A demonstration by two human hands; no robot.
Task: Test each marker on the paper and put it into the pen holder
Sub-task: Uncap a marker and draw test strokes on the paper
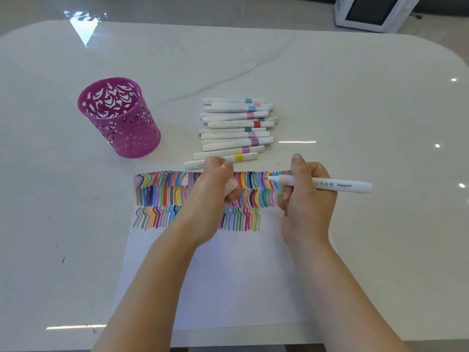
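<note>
Right hand (307,199) grips the uncapped marker (340,186), left hand (208,196) holds its cap (231,185) (pinkish); a misaligned recap could ink skin.

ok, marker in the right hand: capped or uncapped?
Uncapped: the marker shows its bare tip; left hand holds the pink cap.

A glossy white table (330,72) with rounded corners and faint grey veining catches bright spots of light (453,79). Beyond its far edge a pale shiny floor (203,6) shows, with a white, dark-fronted appliance (368,11) at the upper right
</note>
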